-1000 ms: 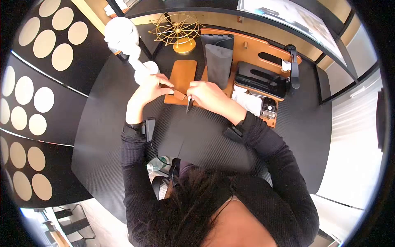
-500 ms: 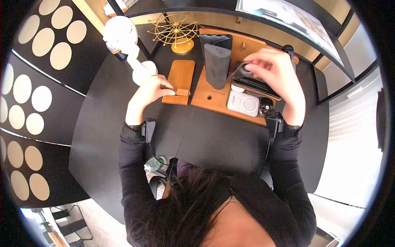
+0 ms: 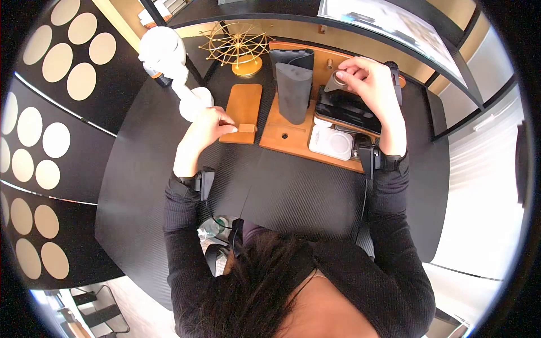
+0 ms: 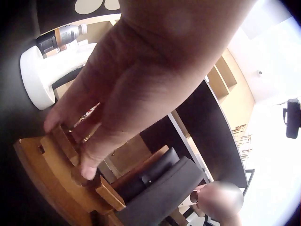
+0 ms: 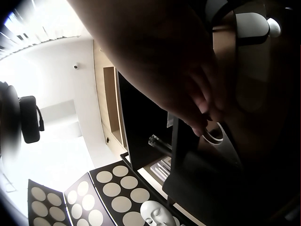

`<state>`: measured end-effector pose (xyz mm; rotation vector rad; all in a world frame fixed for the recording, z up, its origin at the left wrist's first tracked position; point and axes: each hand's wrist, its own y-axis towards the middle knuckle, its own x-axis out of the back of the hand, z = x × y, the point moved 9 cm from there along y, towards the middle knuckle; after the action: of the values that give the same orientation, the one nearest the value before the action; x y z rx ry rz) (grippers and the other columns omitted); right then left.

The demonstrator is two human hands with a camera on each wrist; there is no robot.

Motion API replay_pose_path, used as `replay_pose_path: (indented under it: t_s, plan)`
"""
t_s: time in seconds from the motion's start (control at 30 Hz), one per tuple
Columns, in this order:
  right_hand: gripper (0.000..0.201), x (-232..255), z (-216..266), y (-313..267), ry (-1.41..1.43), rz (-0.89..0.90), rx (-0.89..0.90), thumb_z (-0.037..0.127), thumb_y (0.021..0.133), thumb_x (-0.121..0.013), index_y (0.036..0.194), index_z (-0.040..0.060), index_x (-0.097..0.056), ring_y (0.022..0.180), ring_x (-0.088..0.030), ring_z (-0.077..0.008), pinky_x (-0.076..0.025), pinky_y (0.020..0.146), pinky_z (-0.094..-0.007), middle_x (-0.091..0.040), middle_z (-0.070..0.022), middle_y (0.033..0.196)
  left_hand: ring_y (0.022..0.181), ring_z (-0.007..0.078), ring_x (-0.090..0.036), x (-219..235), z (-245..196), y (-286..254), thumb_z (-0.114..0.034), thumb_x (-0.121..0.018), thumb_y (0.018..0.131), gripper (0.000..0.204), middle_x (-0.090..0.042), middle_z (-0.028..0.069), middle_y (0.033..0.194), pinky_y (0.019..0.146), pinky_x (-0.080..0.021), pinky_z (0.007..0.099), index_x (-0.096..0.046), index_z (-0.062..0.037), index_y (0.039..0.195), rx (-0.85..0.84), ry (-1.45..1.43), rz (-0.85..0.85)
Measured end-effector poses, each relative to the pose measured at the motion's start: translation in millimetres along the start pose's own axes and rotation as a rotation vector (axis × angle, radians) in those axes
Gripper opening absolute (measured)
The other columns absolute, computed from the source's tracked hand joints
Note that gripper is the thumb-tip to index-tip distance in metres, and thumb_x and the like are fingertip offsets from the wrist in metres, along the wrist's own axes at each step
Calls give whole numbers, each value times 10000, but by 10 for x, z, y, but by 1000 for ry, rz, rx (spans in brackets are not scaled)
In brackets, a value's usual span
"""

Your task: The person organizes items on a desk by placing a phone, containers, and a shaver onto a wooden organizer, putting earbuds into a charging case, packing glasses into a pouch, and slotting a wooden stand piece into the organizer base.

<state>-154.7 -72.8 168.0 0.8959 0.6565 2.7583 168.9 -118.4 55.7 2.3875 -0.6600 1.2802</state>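
Observation:
At the left, the left hand (image 3: 202, 134) pinches the small front ledge of a flat wooden stand (image 3: 244, 104). Its thumb and fingers sit either side of an upright wooden piece (image 4: 66, 145) in the left wrist view. Above a black case (image 3: 346, 111) on the wooden organizer (image 3: 273, 135), the right hand (image 3: 376, 93) pinches a thin grey object with a ring (image 3: 338, 81). In the right wrist view this ringed object (image 5: 228, 147) shows below the fingertips, partly in shadow. A tall dark grey holder (image 3: 294, 93) stands between the two hands.
A white round charger (image 3: 331, 142) lies on the organizer's front. Behind the stand is a gold wire wheel (image 3: 247, 66); a white lamp-like object (image 3: 196, 102) stands left. A shelf edge (image 3: 270, 16) and a screen (image 3: 394, 28) rise behind.
The right hand has moved from beside the wooden stand to above the black case, the grey object still in its fingers. The left hand has stayed at the ledge.

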Motion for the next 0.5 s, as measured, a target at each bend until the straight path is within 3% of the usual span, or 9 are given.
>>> replay_pose_path:
  t_s: [0.1, 0.27, 0.33, 0.37, 0.43, 0.47, 0.5]
  plan:
    - [136, 27, 11, 40, -84, -118, 85, 106, 800, -739, 893, 10, -714, 604, -588, -95, -482, 578, -240, -669, -59, 744, 745, 205, -652, -10, 74, 1, -83, -766, 777, 145, -672, 106, 806, 683, -499, 328, -733, 13, 881, 15, 21, 4]
    - [139, 49, 54, 41, -92, -127, 100, 115, 801, -747, 902, 23, -726, 609, -578, -84, -479, 585, -232, -685, -53, 770, 737, 215, -652, -16, 195, 2, -65, -756, 786, 130, -672, 112, 820, 694, -505, 320, -725, 25, 875, 63, 20, 44]
    - [131, 48, 84, 34, -64, -106, 104, 106, 801, -747, 901, 24, -727, 613, -577, -77, -477, 588, -227, -685, -46, 770, 759, 235, -652, -49, 242, 11, -171, -768, 809, 288, -672, 152, 944, 704, -511, 334, -700, 15, 1018, 85, -64, 67]
    - [131, 47, 82, 34, -66, -107, 103, 106, 801, -747, 901, 24, -727, 613, -577, -77, -477, 588, -227, -685, -46, 770, 759, 235, -652, -62, 186, 7, -171, -768, 809, 288, -672, 152, 944, 704, -511, 334, -700, 15, 1018, 83, -65, 68]
    - [127, 36, 89, 36, -47, -117, 125, 104, 804, -747, 902, 25, -726, 611, -574, -74, -474, 583, -225, -684, -41, 779, 975, 327, -662, 59, 115, -20, -458, -730, 820, 623, -633, 241, 1102, 828, -521, 406, -607, -30, 1256, 194, 178, -103]
    - [127, 24, 85, 46, -48, -121, 125, 104, 804, -747, 902, 25, -726, 611, -574, -74, -474, 583, -225, -684, -41, 779, 975, 327, -662, 18, 110, 4, -458, -730, 820, 623, -633, 241, 1102, 828, -521, 406, -607, -30, 1256, 191, 179, -103]
    - [130, 27, 94, 51, -47, -146, 144, 108, 806, -746, 908, 29, -726, 610, -574, -75, -474, 582, -227, -682, -38, 782, 1041, 355, -632, -44, 190, 15, -563, -677, 817, 741, -586, 270, 1174, 885, -502, 417, -543, -44, 1328, 249, 119, -109]
